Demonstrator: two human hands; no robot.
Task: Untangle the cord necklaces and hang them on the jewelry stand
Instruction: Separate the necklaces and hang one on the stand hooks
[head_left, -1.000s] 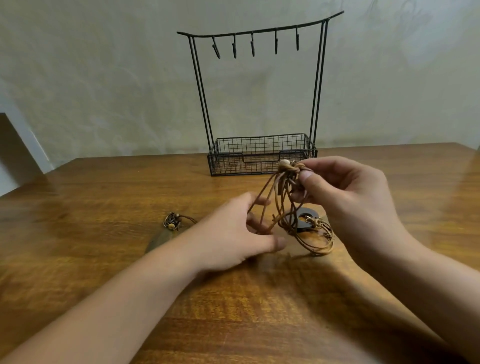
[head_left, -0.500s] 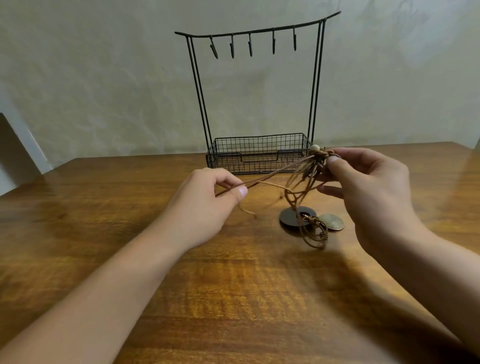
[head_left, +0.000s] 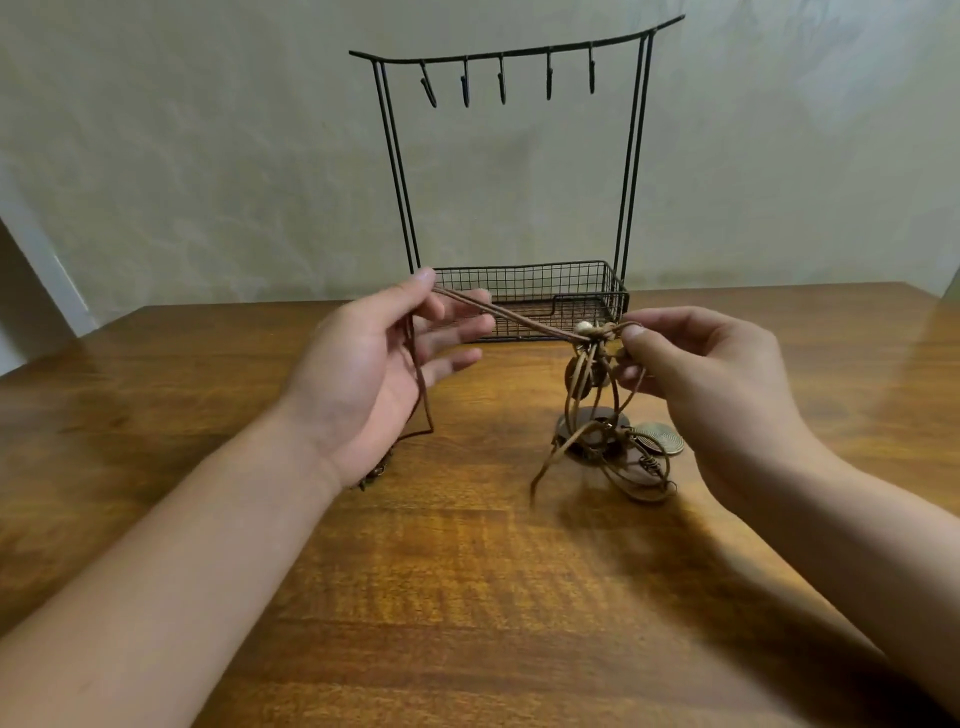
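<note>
Brown cord necklaces (head_left: 592, 415) are only partly sorted: most of them hang in a knot from the right hand (head_left: 711, 384), whose thumb and fingertips pinch the top of the bundle beside a pale bead (head_left: 585, 327). Their lower loops and round pendants, one a coiled metal disc (head_left: 661, 438), rest on the wooden table (head_left: 467, 597) just left of that wrist. One cord (head_left: 498, 312) stretches from the knot leftward to the left hand (head_left: 374, 374), which holds it at the fingertips with the other fingers loosely spread; the strand then drops across the palm toward the table, where a small dark ornament (head_left: 375, 472) seems to lie under the wrist, though it is mostly hidden.

At the far edge of the table stands the black wire jewelry stand (head_left: 514, 52) with its basket base; all five hooks are bare. By my reading, the work is early: one necklace is being drawn free, the rest remain tangled, and nothing is hung yet.
</note>
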